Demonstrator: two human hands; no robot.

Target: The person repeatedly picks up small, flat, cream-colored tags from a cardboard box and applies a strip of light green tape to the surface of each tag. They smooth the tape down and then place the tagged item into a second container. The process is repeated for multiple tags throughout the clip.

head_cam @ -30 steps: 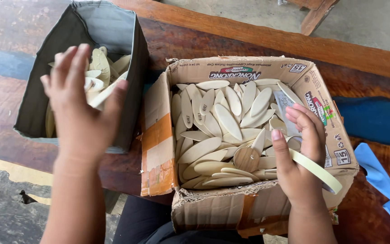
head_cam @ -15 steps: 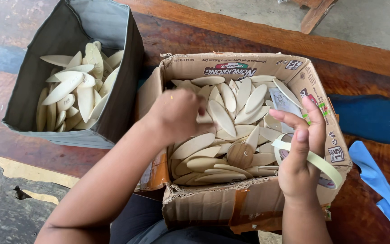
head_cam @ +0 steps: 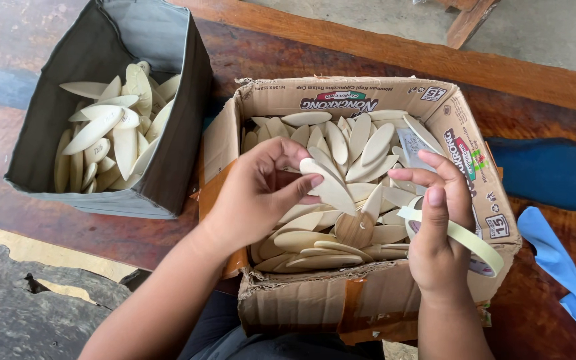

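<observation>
Now left hand (head_cam: 255, 193) pinches pale oval piece (head_cam: 328, 187).

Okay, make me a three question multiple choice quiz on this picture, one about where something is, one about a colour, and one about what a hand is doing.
1. Where does the dark fabric bin stand relative to the cardboard box?
A. On the person's left of it
B. Inside it
C. On the person's right of it

2. What colour is the cloth at the edge of the picture beside the box?
A. Red
B. Blue
C. Yellow

3. What is the left hand doing?
A. Resting flat on the table
B. Gripping the bin's rim
C. Pinching a pale oval wooden piece over the box

Answers:
1 A, the bin sits beside the box on the left hand's side.
2 B, the cloth is plainly blue.
3 C, thumb and fingers close on the piece, while the right hand holds a pale band.
</observation>
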